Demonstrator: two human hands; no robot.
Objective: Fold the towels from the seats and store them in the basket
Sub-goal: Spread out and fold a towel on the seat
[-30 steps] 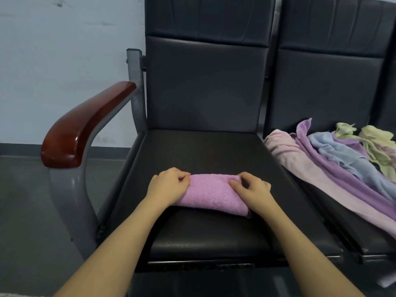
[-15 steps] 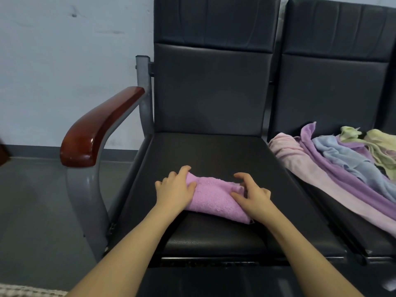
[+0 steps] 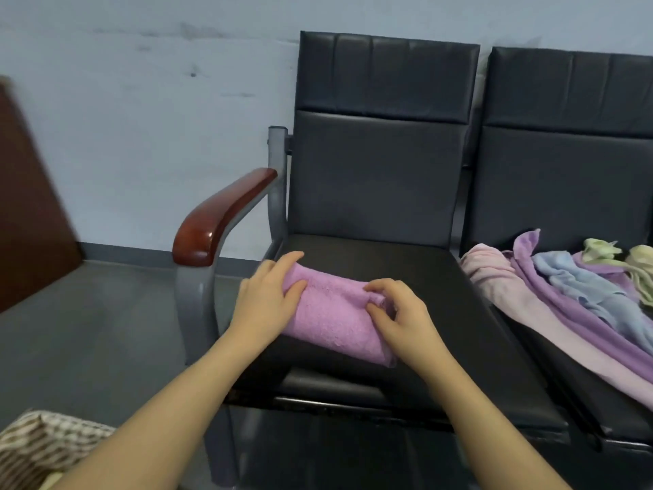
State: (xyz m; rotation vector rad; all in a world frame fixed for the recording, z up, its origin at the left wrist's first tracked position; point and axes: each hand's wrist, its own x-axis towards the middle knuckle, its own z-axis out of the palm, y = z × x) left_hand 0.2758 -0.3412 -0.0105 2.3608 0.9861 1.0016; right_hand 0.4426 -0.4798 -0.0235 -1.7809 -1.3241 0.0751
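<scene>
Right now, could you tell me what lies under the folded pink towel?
The folded pink towel lies on the black seat cushion, held by both hands. The cushion directly beneath it is covered.

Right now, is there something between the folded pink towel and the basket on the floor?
Yes. The chair's grey metal armrest post with its brown wooden armrest stands left of the folded pink towel, towards the woven checked basket. Both hands hold the towel.
</scene>
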